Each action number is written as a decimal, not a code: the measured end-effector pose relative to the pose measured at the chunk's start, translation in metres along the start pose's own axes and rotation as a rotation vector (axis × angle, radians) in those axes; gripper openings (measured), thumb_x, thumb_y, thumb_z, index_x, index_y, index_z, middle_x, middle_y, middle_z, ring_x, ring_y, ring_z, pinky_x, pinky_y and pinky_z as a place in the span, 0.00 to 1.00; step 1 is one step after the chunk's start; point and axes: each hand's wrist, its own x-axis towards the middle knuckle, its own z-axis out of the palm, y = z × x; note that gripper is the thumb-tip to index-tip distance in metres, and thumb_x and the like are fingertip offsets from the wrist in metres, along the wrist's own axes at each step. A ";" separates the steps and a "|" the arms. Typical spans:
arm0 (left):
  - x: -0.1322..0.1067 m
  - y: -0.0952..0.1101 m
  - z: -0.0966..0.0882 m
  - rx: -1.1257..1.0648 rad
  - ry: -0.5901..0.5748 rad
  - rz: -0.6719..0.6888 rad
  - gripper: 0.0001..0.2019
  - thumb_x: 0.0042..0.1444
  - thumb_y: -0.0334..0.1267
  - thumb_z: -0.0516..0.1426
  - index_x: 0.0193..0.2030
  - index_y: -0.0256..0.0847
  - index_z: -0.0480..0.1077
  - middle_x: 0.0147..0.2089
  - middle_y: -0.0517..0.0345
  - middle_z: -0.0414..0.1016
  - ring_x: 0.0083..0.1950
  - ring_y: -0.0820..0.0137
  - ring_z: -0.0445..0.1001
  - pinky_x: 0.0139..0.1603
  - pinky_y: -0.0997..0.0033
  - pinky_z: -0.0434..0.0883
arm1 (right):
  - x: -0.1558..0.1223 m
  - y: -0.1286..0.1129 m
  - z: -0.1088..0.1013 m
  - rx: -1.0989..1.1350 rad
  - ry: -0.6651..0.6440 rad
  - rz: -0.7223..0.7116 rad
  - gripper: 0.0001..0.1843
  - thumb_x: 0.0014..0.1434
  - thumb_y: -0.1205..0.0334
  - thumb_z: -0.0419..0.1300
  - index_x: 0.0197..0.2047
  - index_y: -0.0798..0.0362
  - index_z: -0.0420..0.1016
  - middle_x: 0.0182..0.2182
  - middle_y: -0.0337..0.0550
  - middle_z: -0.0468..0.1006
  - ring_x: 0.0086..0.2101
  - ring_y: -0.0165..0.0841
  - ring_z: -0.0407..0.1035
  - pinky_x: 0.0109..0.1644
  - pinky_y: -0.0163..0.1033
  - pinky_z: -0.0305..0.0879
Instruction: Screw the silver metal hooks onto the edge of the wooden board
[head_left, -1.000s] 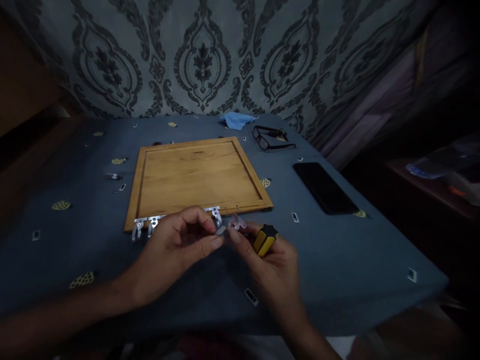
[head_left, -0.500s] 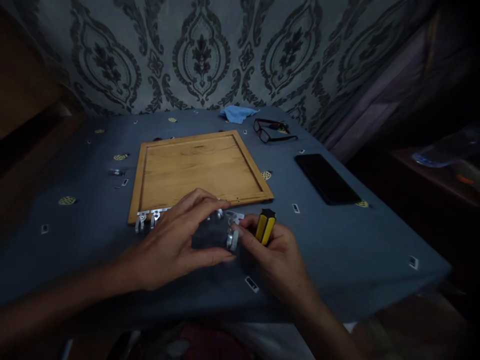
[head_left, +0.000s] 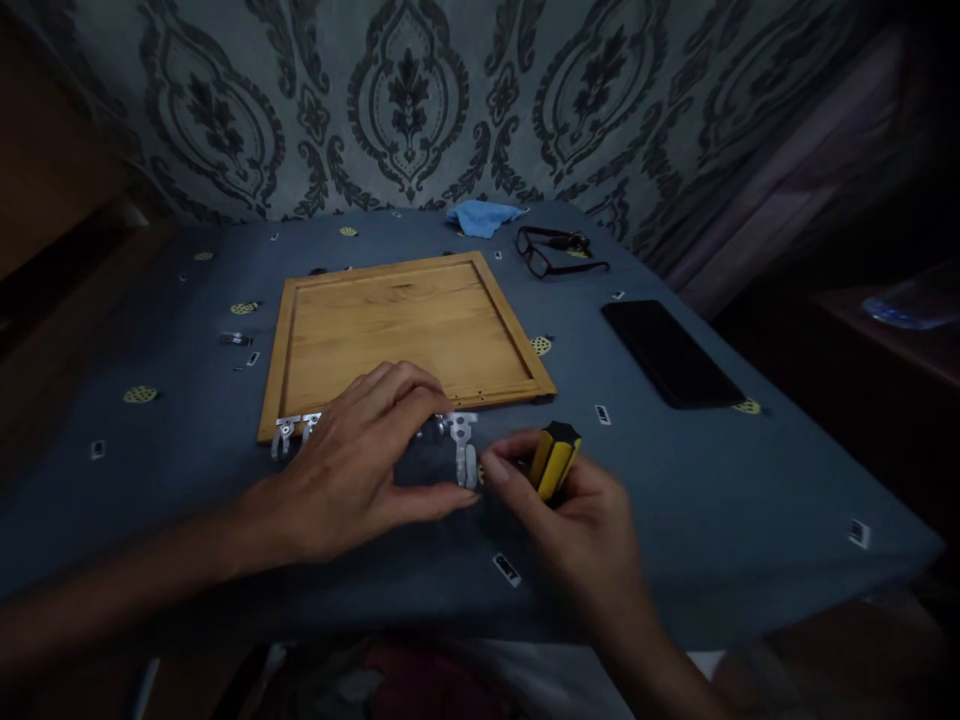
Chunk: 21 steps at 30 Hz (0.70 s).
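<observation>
Lower center | left hand [head_left: 356,455] pinches metal hinge [head_left: 461,440] beside wooden panel [head_left: 409,320] | right of center | right hand [head_left: 581,515] grips yellow-black handle [head_left: 556,462]

The left hand [head_left: 367,450] covers part of the wooden panel [head_left: 405,325] and partly hides some metal hinges [head_left: 284,436]. The right hand [head_left: 581,510] conceals whatever extends below a yellow-and-black handle [head_left: 556,466]. Both forearms [head_left: 150,575] are cut off. A dark speck [head_left: 237,368] is too small to identify.
</observation>
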 end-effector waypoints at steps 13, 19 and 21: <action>0.011 -0.004 0.010 0.299 -0.062 0.056 0.29 0.59 0.58 0.66 0.54 0.35 0.69 0.53 0.46 0.76 0.53 0.56 0.74 0.49 0.58 0.71 | 0.016 0.008 -0.021 0.044 -0.120 0.284 0.25 0.47 0.39 0.75 0.30 0.51 0.76 0.24 0.37 0.73 0.24 0.27 0.64 0.25 0.33 0.60; 0.025 -0.014 0.011 0.289 -0.308 -0.206 0.31 0.57 0.60 0.67 0.56 0.37 0.69 0.56 0.48 0.74 0.57 0.54 0.73 0.54 0.54 0.72 | 0.041 0.019 -0.019 0.213 -0.286 0.524 0.31 0.39 0.37 0.78 0.29 0.52 0.70 0.17 0.29 0.65 0.16 0.20 0.46 0.19 0.32 0.40; 0.031 -0.016 0.013 0.274 -0.372 -0.269 0.30 0.57 0.60 0.67 0.54 0.38 0.70 0.56 0.49 0.73 0.58 0.54 0.73 0.55 0.52 0.71 | 0.047 0.020 -0.015 0.191 -0.311 0.517 0.30 0.40 0.39 0.78 0.28 0.52 0.69 0.17 0.29 0.65 0.16 0.20 0.47 0.19 0.32 0.39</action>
